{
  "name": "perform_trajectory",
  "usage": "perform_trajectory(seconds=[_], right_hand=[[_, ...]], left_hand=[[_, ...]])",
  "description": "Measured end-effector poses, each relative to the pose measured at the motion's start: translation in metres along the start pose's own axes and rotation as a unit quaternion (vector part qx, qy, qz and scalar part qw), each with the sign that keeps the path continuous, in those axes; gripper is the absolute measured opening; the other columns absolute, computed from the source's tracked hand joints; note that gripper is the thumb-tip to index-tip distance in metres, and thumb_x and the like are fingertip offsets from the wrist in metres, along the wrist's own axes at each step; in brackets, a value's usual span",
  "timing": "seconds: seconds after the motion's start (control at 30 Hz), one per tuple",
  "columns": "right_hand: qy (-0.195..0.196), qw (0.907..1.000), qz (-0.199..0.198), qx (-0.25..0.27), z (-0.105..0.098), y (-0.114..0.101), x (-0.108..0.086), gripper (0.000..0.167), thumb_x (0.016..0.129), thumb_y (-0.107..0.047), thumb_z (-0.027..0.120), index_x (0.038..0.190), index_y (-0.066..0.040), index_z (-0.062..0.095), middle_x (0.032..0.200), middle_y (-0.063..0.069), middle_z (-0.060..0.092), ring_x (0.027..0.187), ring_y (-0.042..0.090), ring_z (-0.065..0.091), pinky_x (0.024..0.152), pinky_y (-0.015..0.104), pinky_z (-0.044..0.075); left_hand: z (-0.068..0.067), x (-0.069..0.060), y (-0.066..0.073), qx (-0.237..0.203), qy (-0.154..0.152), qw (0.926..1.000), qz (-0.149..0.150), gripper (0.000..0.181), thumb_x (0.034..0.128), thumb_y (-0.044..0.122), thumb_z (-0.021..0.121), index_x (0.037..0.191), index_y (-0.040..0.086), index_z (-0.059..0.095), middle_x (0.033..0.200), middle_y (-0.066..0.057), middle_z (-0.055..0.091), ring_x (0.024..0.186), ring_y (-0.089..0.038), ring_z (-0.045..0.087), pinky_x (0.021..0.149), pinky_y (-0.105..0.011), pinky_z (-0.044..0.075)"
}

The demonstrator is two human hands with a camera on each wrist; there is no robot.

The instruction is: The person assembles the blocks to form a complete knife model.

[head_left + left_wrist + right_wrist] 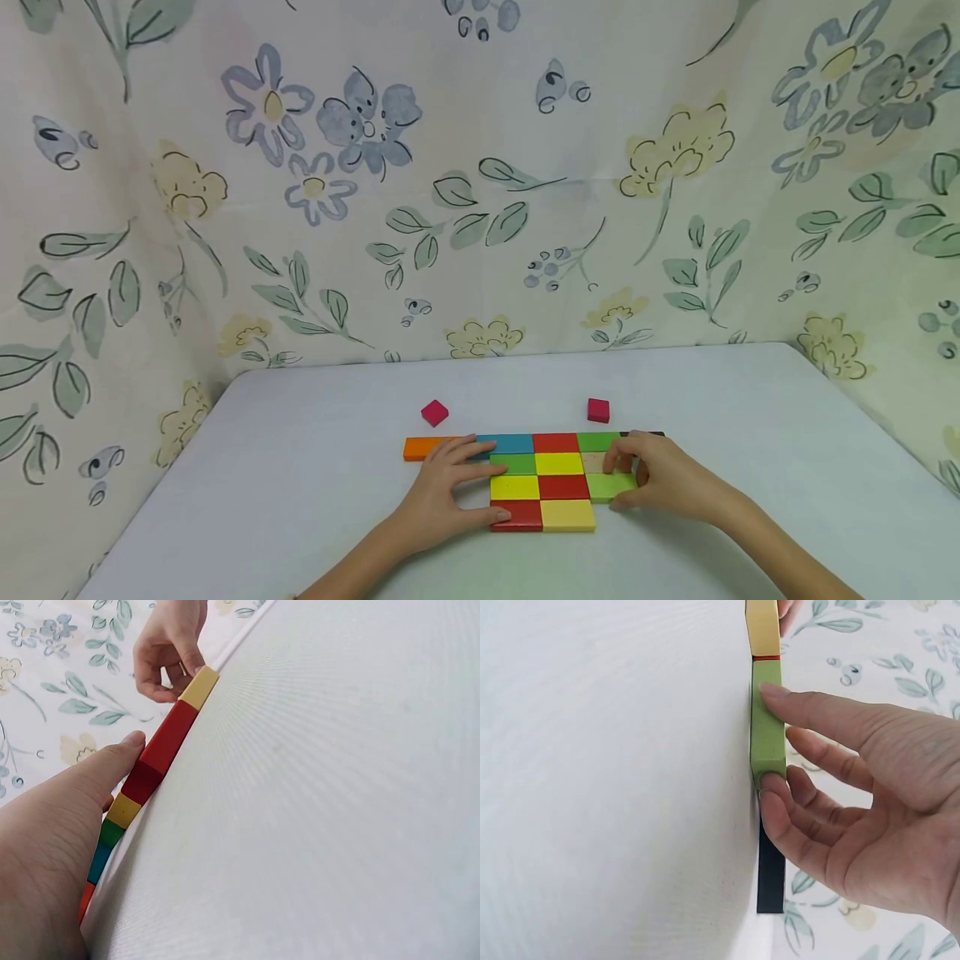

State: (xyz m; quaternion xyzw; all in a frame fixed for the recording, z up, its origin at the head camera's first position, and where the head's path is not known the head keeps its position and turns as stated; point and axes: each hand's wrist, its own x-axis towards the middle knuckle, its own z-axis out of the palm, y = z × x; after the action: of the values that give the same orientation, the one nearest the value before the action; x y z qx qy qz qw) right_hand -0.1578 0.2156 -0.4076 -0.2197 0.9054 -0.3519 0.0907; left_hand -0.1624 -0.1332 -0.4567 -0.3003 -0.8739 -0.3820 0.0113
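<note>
Flat coloured wooden blocks lie side by side in stepped rows on the white table. My left hand (pixel 431 508) rests on the left side with fingers extended, its thumb on the near red block (pixel 516 518) and its fingertips over the green block (pixel 514 463) and blue block (pixel 517 443). At the right side, my right hand (pixel 671 479) holds the light green block (pixel 768 727) with curled fingers; its thumb touches the front face and other fingertips press the right end. Next to that lie a tan block (pixel 592 462) and a red block (pixel 564 487).
A pale yellow block (pixel 567 516) ends the nearest row. The far row runs from an orange block (pixel 418 449) to a black block (pixel 771 862). Two small crimson cubes stand behind, a left cube (pixel 435 412) and a right cube (pixel 597 410). Floral cloth (pixel 480 250) hangs behind the table.
</note>
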Motion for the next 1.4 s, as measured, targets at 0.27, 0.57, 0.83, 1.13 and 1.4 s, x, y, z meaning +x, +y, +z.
perform_trajectory(seconds=[0.27,0.57,0.83,1.13,1.4], right_hand=[[0.004,0.9999,-0.012,0.004,0.001,0.001,-0.001,0.036,0.077,-0.015,0.095,0.100,-0.012,0.067,0.086,-0.003,0.054,0.070,0.009,0.050,0.060,0.021,0.046],[0.003,0.9999,-0.013,0.007,0.001,0.001,0.000,0.036,0.077,-0.015,0.095,0.100,-0.013,0.068,0.085,-0.003,0.055,0.071,0.010,0.051,0.060,0.021,0.047],[-0.001,0.9999,-0.011,0.012,0.000,0.001,0.000,0.036,0.077,-0.017,0.095,0.101,-0.013,0.068,0.086,-0.003,0.055,0.072,0.011,0.052,0.061,0.021,0.048],[0.021,0.9990,-0.040,0.004,-0.012,0.003,0.003,0.026,0.087,-0.022,0.087,0.105,-0.012,0.071,0.090,-0.003,0.061,0.070,0.007,0.053,0.061,0.021,0.050],[0.046,0.9987,-0.020,-0.001,-0.027,0.004,0.016,0.027,0.089,-0.016,0.084,0.111,-0.006,0.072,0.098,0.004,0.067,0.072,0.010,0.057,0.061,0.022,0.052]], left_hand=[[0.000,0.000,0.000,0.000,0.003,1.0000,0.002,0.054,0.0862,0.054,0.083,0.135,0.031,0.074,0.153,0.005,0.059,0.149,-0.032,0.040,0.118,-0.075,0.027],[0.001,0.000,-0.001,0.002,0.002,1.0000,0.003,0.054,0.0864,0.054,0.083,0.135,0.032,0.074,0.153,0.006,0.058,0.150,-0.032,0.040,0.118,-0.074,0.027],[0.001,0.001,-0.002,0.000,0.000,1.0000,-0.002,0.054,0.0865,0.056,0.082,0.135,0.034,0.074,0.154,0.007,0.058,0.150,-0.031,0.039,0.118,-0.075,0.026],[0.001,0.000,-0.002,0.002,-0.002,1.0000,-0.003,0.054,0.0868,0.056,0.082,0.135,0.034,0.073,0.154,0.006,0.058,0.150,-0.031,0.039,0.118,-0.076,0.025],[0.001,0.000,-0.002,0.001,-0.001,1.0000,-0.004,0.054,0.0867,0.056,0.082,0.135,0.034,0.073,0.153,0.006,0.058,0.150,-0.031,0.039,0.118,-0.076,0.026]])
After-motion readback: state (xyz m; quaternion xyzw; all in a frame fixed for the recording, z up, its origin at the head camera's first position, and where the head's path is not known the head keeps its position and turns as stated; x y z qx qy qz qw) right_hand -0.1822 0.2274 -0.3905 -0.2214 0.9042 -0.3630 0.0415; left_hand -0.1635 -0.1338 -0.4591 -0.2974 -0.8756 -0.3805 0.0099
